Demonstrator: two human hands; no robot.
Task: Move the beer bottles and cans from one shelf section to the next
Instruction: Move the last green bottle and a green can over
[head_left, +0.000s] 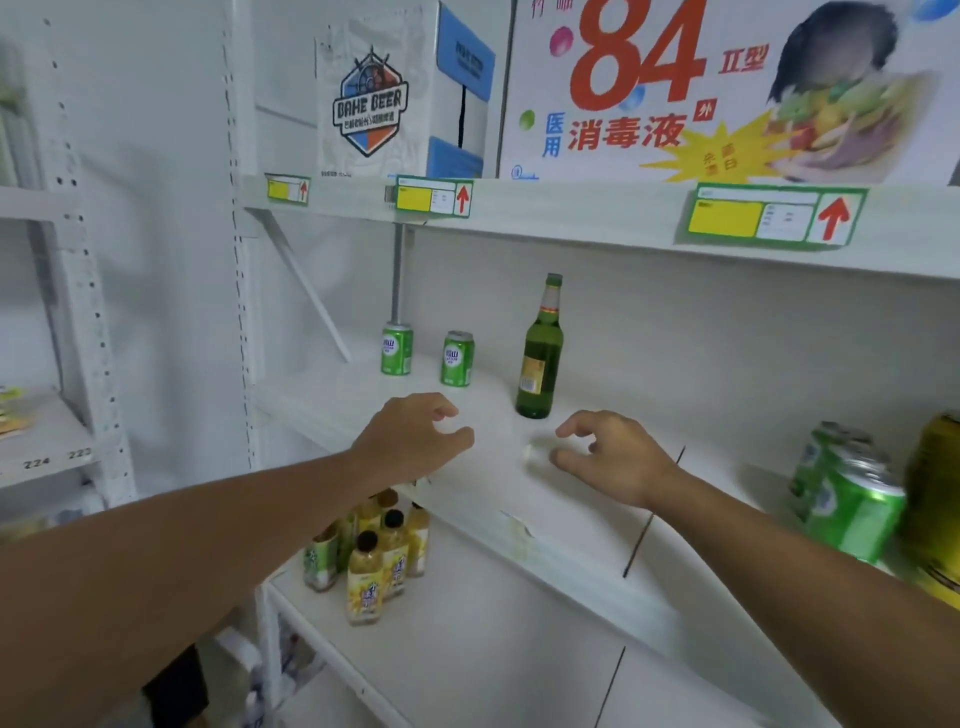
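1. Left hand (415, 436) reaches over the white shelf (571, 519), grip loosely spread, holding nothing.
2. Right hand (613, 457) same deal, fingers curled apart, nothing in it.
3. Green bottle (540, 353) stands at 12 o'clock between them; two cans (457, 358) at 11.

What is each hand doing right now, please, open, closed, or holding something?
Left hand: open, fingers loosely curled, holding nothing, over the shelf.
Right hand: open, fingers loosely curled, holding nothing, just short of the green beer bottle.
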